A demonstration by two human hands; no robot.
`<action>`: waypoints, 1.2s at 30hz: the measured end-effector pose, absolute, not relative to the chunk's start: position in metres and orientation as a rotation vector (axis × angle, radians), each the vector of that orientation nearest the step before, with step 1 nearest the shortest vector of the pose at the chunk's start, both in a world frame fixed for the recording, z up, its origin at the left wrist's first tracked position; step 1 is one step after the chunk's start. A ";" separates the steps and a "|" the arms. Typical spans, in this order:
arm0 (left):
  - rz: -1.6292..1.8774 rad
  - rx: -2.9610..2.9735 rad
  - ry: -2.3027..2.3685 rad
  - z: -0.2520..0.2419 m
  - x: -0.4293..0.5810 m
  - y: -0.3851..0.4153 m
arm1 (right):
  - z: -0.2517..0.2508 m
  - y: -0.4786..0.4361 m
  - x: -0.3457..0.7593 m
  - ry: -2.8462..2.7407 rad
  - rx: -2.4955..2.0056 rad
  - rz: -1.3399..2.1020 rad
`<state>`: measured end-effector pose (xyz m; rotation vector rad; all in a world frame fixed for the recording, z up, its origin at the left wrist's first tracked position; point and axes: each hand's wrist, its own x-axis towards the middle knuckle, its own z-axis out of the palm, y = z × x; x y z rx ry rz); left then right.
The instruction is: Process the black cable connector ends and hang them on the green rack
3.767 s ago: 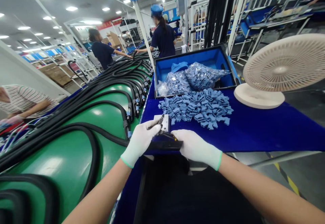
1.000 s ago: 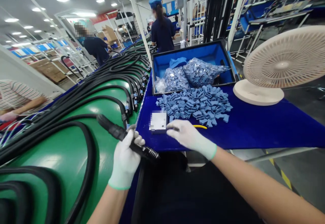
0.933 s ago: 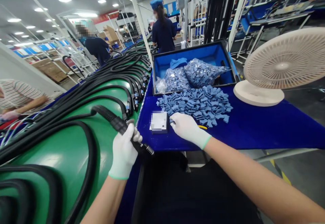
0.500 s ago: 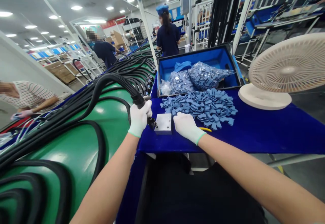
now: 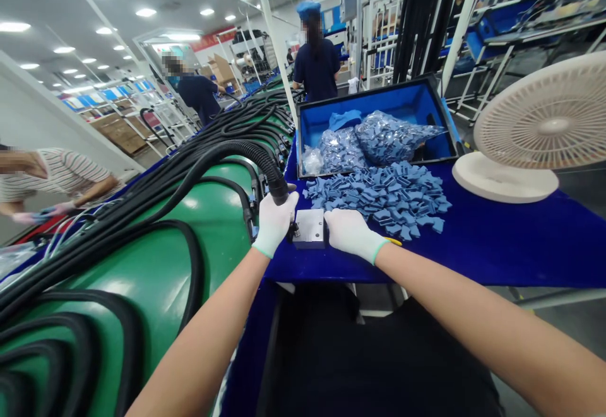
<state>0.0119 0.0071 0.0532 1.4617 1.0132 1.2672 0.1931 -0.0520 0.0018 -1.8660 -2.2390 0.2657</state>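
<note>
My left hand (image 5: 274,220), in a white glove, is closed round the end of a black corrugated hose (image 5: 258,152). The hose's metal fitting (image 5: 296,229) pokes out below the fingers and lies against the left part of a small silver metal block (image 5: 310,226) on the blue table. My right hand (image 5: 349,233), also gloved, is closed beside the block's right side, its fingertips at the block's edge. What its curled fingers hold, if anything, is hidden. Just behind both hands spreads a pile of small blue plastic clips (image 5: 383,196).
Behind the clips stands a blue bin (image 5: 416,105) with bagged clips. A white fan (image 5: 506,177) stands at the right. More black hoses (image 5: 127,228) lie on the green belt (image 5: 227,246) to the left. Several co-workers are beyond; a yellow-handled item (image 5: 394,241) lies by my right wrist.
My left hand has brought the hose fitting rightward onto the metal block, and the hose end stands more upright. My right hand remains closed by the block, slightly nearer its side.
</note>
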 end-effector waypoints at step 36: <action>1.091 1.666 1.047 0.052 -0.007 0.025 | 0.042 -0.020 0.161 -1.891 -1.215 1.055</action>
